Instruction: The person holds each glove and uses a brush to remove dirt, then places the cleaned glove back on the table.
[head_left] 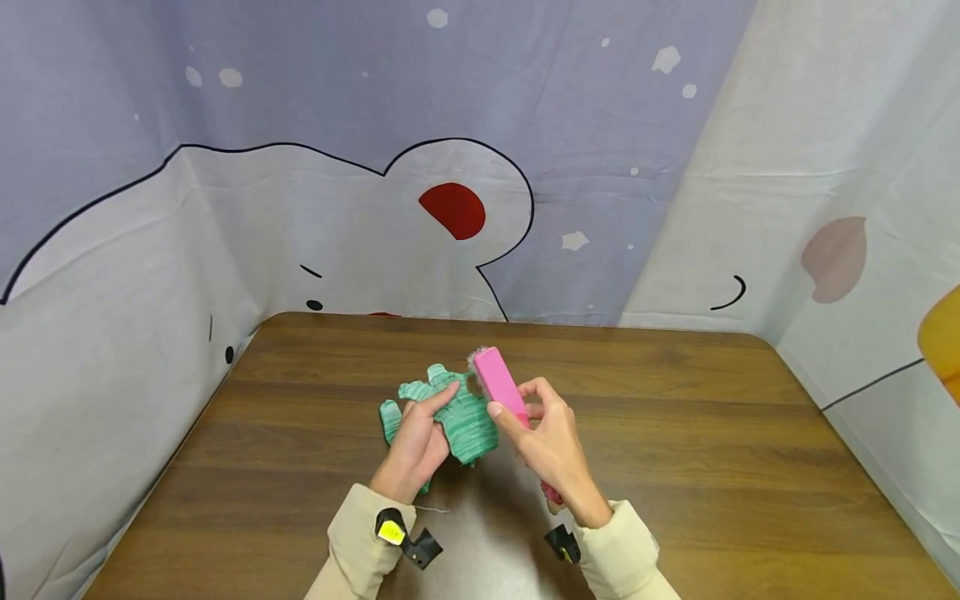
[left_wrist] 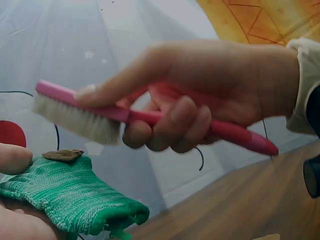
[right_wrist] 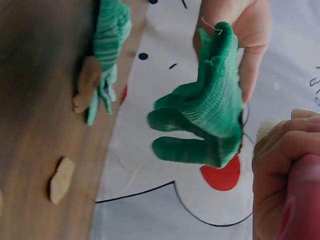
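My left hand (head_left: 416, 446) holds a green knitted glove (head_left: 467, 425), its thumb laid over the fabric. A brown, clay-like patch (left_wrist: 62, 155) sits on the glove's upper side in the left wrist view. In my right hand (head_left: 551, 442) is a pink brush (head_left: 498, 385) with pale bristles (left_wrist: 75, 120). The thumb lies along the brush's back and the fingers curl round its handle (left_wrist: 240, 137). The bristles face the glove; in the left wrist view they hang just above the brown patch, apart from it. My right hand partly hides the bristles in the right wrist view.
On the wooden table (head_left: 300, 467), the right wrist view shows another green glove (right_wrist: 111, 35) with a brown lump (right_wrist: 87, 84) against it. A separate brown piece (right_wrist: 61, 180) lies nearby. A printed cloth (head_left: 337, 225) hangs behind the table and along its sides.
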